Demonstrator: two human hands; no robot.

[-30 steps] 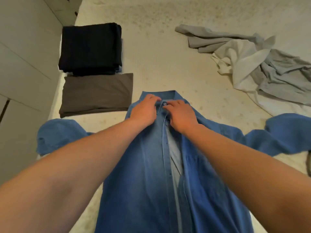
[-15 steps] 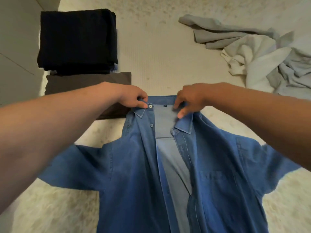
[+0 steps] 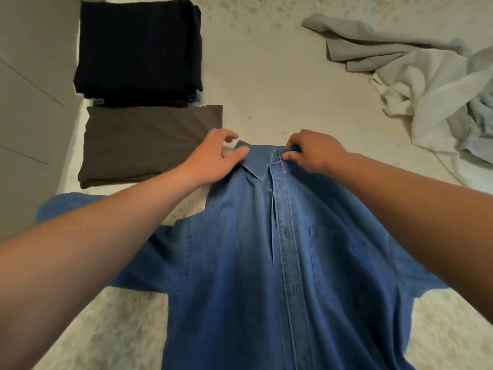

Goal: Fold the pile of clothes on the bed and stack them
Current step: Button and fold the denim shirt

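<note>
A person's two hands work the collar of a blue denim shirt (image 3: 280, 263) spread front-up on a pale bed (image 3: 266, 84), its long axis running from the collar at the far end straight back toward the wearer of the camera, with the placket down the middle and one short sleeve splayed to each side. The left hand (image 3: 213, 158) rests at the left collar wing, thumb laid on the cloth and fingers loosely spread beyond the collar's edge, touching rather than gripping; the right hand (image 3: 312, 153) has its fingers curled and its thumb and forefinger pinching the right collar wing just beside the top button. Both hands sit at the shirt's far end, about equally close to the collar, so the body of the garment lies wholly on the near side of the grip, and any smoothing or folding looks set to run along that near-far line. At far left sit two folded lots: a dark stack of folded clothes (image 3: 138, 49) and, just nearer and touching it, one folded grey-brown garment (image 3: 149, 145). At far right, well apart, one loose heap of grey and white clothes (image 3: 426, 84) remains unfolded; its pieces cannot be counted.
</note>
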